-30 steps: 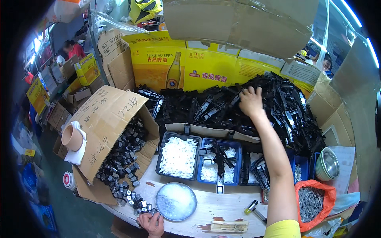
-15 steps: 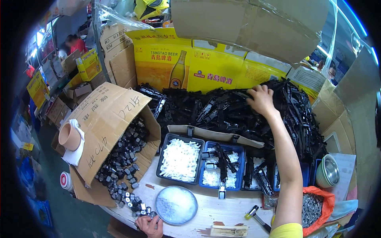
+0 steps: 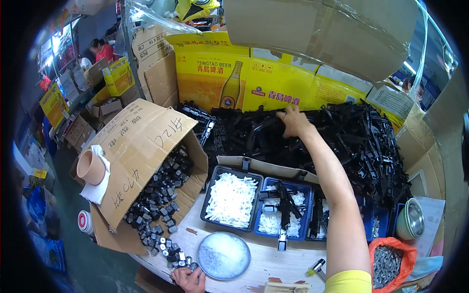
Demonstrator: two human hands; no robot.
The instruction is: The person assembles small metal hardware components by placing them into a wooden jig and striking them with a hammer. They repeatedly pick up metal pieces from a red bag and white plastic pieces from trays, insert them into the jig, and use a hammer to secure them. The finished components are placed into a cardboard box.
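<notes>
Far left on the bench (image 3: 266,256), a cardboard carton (image 3: 146,132) lies tipped, its open side to the right, presumably so its small metal parts (image 3: 163,210) spill within reach. They run down to the near edge, where the left hand (image 3: 189,280) is bent beside the last ones; whether its fingers grip one, I cannot tell. Just right sits a round dish (image 3: 209,266) of whitish matter, apparently kept close for that hand. Farther back, a black tray (image 3: 210,195) keeps white pieces apart from the blue tray (image 3: 295,238), across which several black parts (image 3: 285,207) rest. A cardboard strip (image 3: 278,168) seems to hold the far heap of black mechanisms (image 3: 361,146) off the trays. Over that heap reaches the right hand (image 3: 294,122), thumb and fingers apart; contact is uncertain. Near right, an orange bag (image 3: 408,261) stands open, likely for easy access to its grey pieces.
</notes>
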